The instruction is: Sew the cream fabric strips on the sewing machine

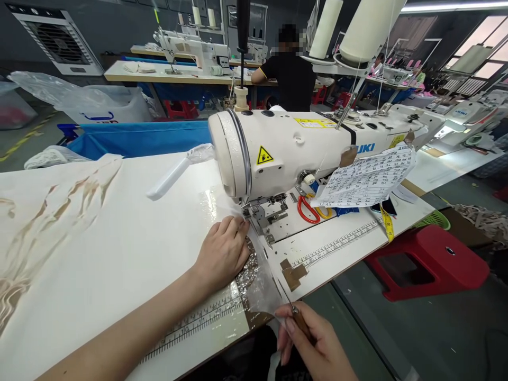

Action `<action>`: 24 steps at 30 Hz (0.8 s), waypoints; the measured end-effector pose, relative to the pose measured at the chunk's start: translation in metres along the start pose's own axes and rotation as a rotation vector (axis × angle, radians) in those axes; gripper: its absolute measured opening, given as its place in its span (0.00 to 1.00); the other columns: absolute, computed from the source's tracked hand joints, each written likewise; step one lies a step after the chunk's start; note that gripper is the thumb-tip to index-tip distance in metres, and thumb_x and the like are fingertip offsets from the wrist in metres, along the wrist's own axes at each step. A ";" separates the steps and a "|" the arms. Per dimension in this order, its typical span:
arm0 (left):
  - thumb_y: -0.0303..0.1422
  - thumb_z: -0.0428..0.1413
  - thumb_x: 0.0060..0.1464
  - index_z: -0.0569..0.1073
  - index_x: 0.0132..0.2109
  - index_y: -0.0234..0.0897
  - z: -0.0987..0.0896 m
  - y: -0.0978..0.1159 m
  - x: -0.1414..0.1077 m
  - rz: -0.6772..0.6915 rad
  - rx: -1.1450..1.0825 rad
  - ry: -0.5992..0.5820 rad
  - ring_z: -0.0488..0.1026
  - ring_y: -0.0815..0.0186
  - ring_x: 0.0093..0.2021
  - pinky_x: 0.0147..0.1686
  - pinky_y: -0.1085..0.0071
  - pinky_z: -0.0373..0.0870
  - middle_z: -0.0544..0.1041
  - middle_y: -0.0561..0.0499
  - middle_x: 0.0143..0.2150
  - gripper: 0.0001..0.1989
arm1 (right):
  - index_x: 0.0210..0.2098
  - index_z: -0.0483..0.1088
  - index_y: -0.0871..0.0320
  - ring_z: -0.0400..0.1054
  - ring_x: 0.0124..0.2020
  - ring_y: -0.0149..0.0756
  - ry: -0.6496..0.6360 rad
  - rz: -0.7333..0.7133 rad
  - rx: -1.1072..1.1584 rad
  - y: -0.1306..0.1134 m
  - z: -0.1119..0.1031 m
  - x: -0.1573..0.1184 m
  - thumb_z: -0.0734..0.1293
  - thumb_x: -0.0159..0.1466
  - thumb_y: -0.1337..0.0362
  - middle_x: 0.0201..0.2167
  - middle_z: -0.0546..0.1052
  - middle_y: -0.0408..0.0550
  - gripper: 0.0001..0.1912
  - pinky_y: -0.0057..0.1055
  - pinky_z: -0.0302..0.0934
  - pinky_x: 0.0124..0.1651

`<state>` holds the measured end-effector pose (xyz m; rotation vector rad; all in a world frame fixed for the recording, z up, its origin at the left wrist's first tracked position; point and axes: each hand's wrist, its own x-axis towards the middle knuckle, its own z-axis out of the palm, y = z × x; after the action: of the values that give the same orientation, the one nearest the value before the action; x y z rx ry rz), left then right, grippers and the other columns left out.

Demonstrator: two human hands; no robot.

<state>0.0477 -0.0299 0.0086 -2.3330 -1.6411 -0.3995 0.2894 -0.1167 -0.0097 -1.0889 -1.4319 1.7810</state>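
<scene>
My left hand [224, 251] rests by the needle area of a white sewing machine [286, 153], its fingers curled and closed over a piece of thin white fabric [264, 288]. Its fingertips are partly hidden under the machine head. The fabric runs toward me over clear plastic film taped to the table edge. My right hand [313, 341] is below the table's front edge, closed around the wooden handle of an awl [302, 323]. The awl's thin metal shaft points up toward the presser foot, and the near end of the fabric lies by my right fingertips.
Red-handled scissors [308, 210] lie beside the machine bed, beneath a handwritten paper sheet [365, 177]. Fabric strips [59, 222] spread over the table's left side. A red stool [432, 262] stands at right, a blue cloth bin [146, 138] behind. Another person [296, 79] sits farther back.
</scene>
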 end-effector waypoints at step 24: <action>0.29 0.45 0.62 0.71 0.57 0.23 -0.007 0.012 -0.007 0.059 -0.065 0.014 0.66 0.50 0.56 0.59 0.54 0.61 0.71 0.35 0.56 0.21 | 0.48 0.69 0.57 0.73 0.22 0.30 -0.009 -0.034 -0.179 -0.028 0.001 0.025 0.59 0.74 0.51 0.33 0.77 0.44 0.17 0.26 0.64 0.30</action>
<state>0.0565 -0.0422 0.0117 -2.4134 -1.5712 -0.4631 0.2757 -0.0897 0.0120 -1.1395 -1.6309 1.6607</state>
